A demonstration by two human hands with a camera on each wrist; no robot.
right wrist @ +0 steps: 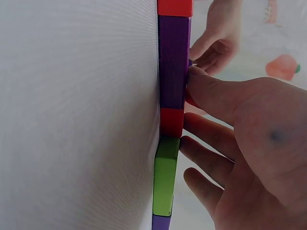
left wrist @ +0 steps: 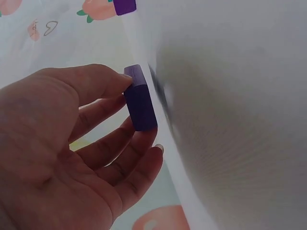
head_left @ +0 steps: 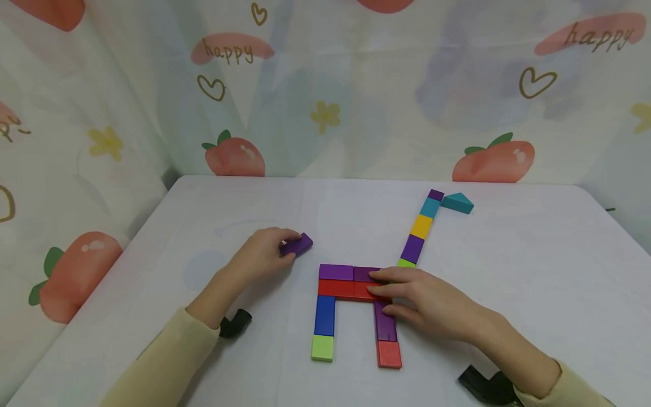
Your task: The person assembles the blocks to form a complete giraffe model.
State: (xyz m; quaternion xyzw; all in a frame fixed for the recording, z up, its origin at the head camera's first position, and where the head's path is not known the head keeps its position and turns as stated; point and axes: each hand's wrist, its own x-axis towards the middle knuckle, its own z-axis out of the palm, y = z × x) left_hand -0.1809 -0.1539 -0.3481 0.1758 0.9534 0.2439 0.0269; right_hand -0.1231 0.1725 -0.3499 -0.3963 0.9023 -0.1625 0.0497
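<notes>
My left hand (head_left: 261, 251) pinches a purple block (head_left: 298, 245) between thumb and fingers, left of the figure of coloured blocks laid on the table. In the left wrist view the purple block (left wrist: 140, 103) is held close beside the white surface. Stretched over the figure's right part, my right hand (head_left: 437, 302) touches the blocks with its fingertips. Under them lie a dark purple block (head_left: 363, 274) and a red block (head_left: 363, 290), partly covered. The thumb rests at a purple leg block (head_left: 385, 322). A green block (right wrist: 166, 177) sits beside the fingers in the right wrist view.
A slanting row with a yellow block (head_left: 421, 226) runs up to a teal triangular block (head_left: 458, 203). A blue block (head_left: 325, 316) and a light green block (head_left: 322, 347) form the left leg; a red block (head_left: 389, 354) ends the right one. A patterned curtain (head_left: 356, 85) stands behind the white table (head_left: 244, 203).
</notes>
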